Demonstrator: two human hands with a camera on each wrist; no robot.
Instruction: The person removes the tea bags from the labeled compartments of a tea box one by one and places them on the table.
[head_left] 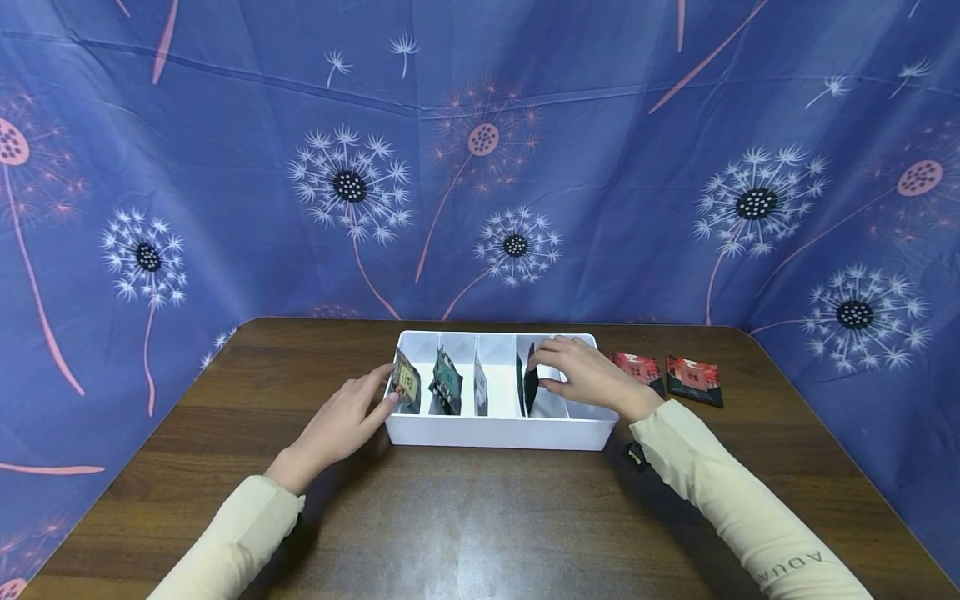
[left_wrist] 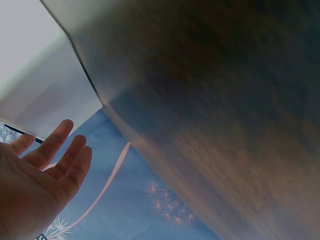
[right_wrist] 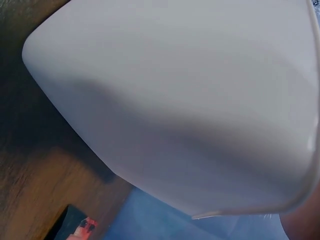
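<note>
A white divided tray stands on the wooden table, with thin sachets upright in its compartments. My left hand rests at the tray's left end, its fingers fairly straight along the end wall. Closest to it leans a yellow and dark sachet. A green sachet and a pale grey sachet stand farther right. My right hand reaches over the tray's right part and pinches a black sachet between thumb and fingers. Just left of that, a dark green sachet stands in the tray.
Two red and black sachets lie flat right of the tray: one fully visible, the other partly behind the right hand. A small black object shows below the right wrist. A blue dandelion-print cloth hangs behind the table.
</note>
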